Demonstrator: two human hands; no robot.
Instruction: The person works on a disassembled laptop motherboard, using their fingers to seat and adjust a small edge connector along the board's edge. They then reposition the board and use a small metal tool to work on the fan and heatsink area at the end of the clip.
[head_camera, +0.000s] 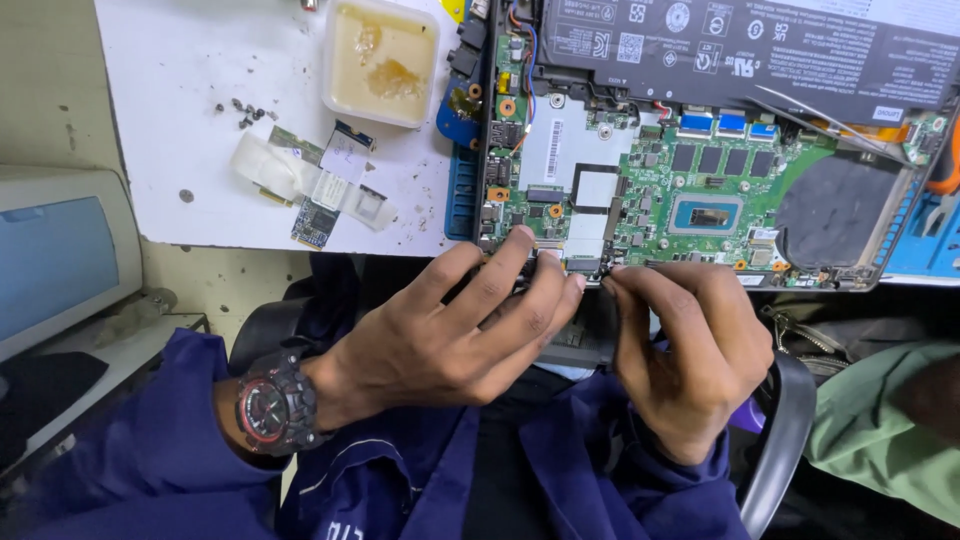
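Your left hand (450, 335) and right hand (690, 345) meet at the board's (640, 190) near edge, lower centre of frame; both pinch a small part there, too hidden to name, its long axis running left-right

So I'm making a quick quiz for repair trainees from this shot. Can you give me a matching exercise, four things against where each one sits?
Things:
1. wristwatch
2. plastic tub
3. tweezers
4. loose screws

Places:
A. on the white table, left of the tub
B. on the left wrist
C. lying across the opened laptop's right side, by the black battery
D. at the table's top edge, just left of the laptop

Pairs: 1-B, 2-D, 3-C, 4-A
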